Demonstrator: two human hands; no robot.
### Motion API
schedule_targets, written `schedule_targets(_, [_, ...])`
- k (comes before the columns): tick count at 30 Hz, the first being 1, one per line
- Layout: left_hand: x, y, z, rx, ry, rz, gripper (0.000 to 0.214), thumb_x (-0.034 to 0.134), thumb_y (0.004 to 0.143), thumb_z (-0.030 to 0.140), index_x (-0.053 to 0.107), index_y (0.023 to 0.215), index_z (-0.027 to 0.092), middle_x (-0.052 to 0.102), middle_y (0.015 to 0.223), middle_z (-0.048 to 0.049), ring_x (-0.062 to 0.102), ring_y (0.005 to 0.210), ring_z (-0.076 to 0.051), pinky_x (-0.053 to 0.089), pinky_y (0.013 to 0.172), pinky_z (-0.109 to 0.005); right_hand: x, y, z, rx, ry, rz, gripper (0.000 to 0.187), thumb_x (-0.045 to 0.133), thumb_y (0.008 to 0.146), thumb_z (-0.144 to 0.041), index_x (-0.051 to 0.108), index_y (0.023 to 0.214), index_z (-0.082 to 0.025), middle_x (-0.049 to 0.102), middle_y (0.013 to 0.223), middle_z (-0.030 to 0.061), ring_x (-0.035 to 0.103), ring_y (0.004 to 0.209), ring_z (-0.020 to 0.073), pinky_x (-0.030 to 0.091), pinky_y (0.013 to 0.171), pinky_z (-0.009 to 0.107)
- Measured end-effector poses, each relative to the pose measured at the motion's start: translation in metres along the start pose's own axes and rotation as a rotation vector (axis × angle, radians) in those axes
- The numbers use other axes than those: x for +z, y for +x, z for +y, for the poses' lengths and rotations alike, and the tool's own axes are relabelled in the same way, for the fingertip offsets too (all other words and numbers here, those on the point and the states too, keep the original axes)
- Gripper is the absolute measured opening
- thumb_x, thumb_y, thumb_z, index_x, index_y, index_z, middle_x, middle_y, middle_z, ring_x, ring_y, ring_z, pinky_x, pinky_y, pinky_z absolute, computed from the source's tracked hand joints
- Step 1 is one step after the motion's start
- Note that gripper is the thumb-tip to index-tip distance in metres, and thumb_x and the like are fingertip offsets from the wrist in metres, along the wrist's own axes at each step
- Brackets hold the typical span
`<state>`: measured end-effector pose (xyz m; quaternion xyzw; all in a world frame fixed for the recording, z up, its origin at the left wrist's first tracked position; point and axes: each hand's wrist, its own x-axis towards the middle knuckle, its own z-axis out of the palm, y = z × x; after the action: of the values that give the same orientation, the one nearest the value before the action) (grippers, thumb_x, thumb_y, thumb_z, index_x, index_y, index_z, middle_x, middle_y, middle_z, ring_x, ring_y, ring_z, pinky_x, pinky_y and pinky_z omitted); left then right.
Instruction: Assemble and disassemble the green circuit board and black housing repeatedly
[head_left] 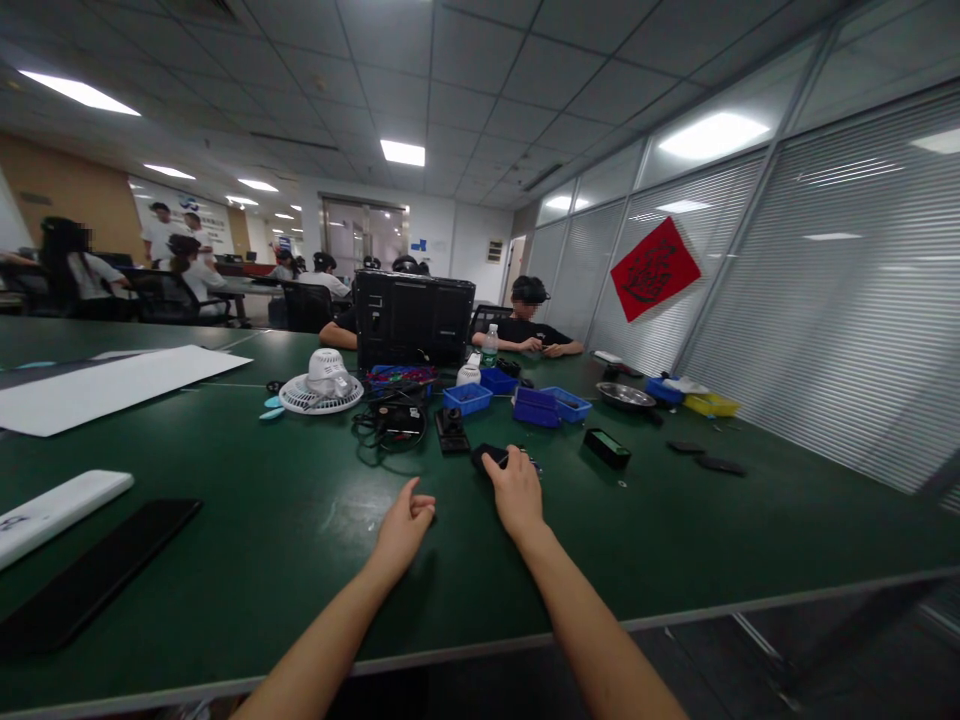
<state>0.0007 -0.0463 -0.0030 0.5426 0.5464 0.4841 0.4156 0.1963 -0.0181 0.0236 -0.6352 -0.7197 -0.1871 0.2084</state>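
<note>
My right hand (519, 492) is over the table, its thumb and fingers closed on the edge of a flat black object (486, 455); its exact kind is unclear. Some small dark parts lie just beyond the fingers, partly hidden by them. To the left, my left hand (405, 524) hovers with the fingers loosely curled, the thumb apart and nothing in its grasp. Ahead of both hands a black device on a flat base (452, 430) sits on the green table (300, 580).
Behind are a black power adapter (397, 420) with tangled cables, a white fan (322, 385), blue bins (536, 407) and a monitor's back (415, 320). On the right lie a black-green box (607, 447) and a metal bowl (625, 396). A person (529, 320) sits across.
</note>
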Motion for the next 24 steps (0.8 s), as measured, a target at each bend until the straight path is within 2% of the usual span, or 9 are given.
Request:
schedule_targets(3, [0.000,0.000,0.000,-0.006,0.012,-0.001,0.060,0.053,0.069,0.025,0.038,0.125,0.008,0.064,0.095,-0.0095,0.061,0.080,-0.015,0.045,0.079,-0.028,0.000,-0.003,-0.009,-0.121,-0.058,-0.009,0.037,0.042,0.084,-0.012,0.055,0.114,-0.028,0.045,0.118,0.0123,0.042,0.102,0.0256,0.035,0.082,0.038])
schedule_targets(6, [0.001,0.001,-0.001,-0.008,0.019,0.001,0.061,0.053,0.069,0.026,0.038,0.125,0.008,0.064,0.096,-0.0095,0.062,0.080,-0.015,0.045,0.078,-0.028,0.001,-0.006,-0.018,-0.230,-0.059,-0.052,0.025,0.048,0.082,-0.017,0.061,0.101,-0.024,0.049,0.109,0.0115,0.042,0.098,0.0247,0.035,0.079,0.036])
schedule_targets(9, [0.001,0.000,0.001,-0.014,0.015,0.013,0.059,0.053,0.068,0.026,0.040,0.124,0.010,0.064,0.093,-0.0079,0.062,0.079,-0.015,0.045,0.079,-0.028,-0.002,-0.006,-0.020,-0.253,0.015,-0.047,0.022,0.049,0.082,-0.026,0.061,0.101,-0.023,0.051,0.106,0.0102,0.042,0.096,0.0237,0.035,0.081,0.035])
schedule_targets(11, [0.000,-0.001,0.003,-0.016,0.014,0.013,0.059,0.053,0.068,0.025,0.040,0.124,0.011,0.064,0.093,-0.0071,0.062,0.080,-0.015,0.045,0.079,-0.028,-0.004,-0.003,-0.014,-0.153,0.081,-0.008,0.026,0.045,0.085,-0.030,0.060,0.105,-0.022,0.051,0.106,0.0097,0.043,0.096,0.0230,0.034,0.083,0.034])
schedule_targets(16, [-0.001,-0.003,0.004,-0.015,0.031,-0.012,0.058,0.051,0.070,0.025,0.040,0.124,0.010,0.064,0.096,-0.0084,0.061,0.083,-0.015,0.045,0.079,-0.027,-0.004,0.007,0.028,0.435,0.163,0.048,0.037,0.033,0.087,-0.033,0.059,0.108,-0.016,0.052,0.107,0.0124,0.047,0.097,0.0229,0.036,0.083,0.031])
schedule_targets(18, [-0.001,-0.001,0.001,0.000,0.046,-0.021,0.053,0.050,0.070,0.024,0.044,0.121,0.010,0.064,0.097,-0.0089,0.061,0.083,-0.015,0.045,0.079,-0.027,-0.002,0.011,0.045,0.580,0.160,0.004,0.044,0.029,0.088,-0.037,0.056,0.113,-0.014,0.052,0.110,0.0150,0.048,0.100,0.0252,0.037,0.082,0.032])
schedule_targets(21, [0.004,0.003,-0.001,0.035,0.138,-0.043,0.044,0.051,0.069,0.023,0.053,0.112,0.014,0.064,0.098,-0.0076,0.061,0.083,-0.015,0.044,0.080,-0.026,0.002,0.013,0.057,0.667,0.183,-0.196,0.053,0.022,0.089,-0.042,0.057,0.112,-0.011,0.055,0.106,0.0184,0.051,0.098,0.0275,0.039,0.080,0.035])
schedule_targets(24, [0.017,0.005,0.006,0.129,0.275,-0.084,0.043,0.052,0.068,0.022,0.056,0.111,0.018,0.060,0.111,-0.0074,0.060,0.082,-0.015,0.043,0.083,-0.029,0.006,0.014,0.053,0.633,0.173,-0.324,0.058,0.022,0.088,-0.049,0.060,0.104,-0.009,0.057,0.104,0.0198,0.052,0.099,0.0301,0.040,0.077,0.037])
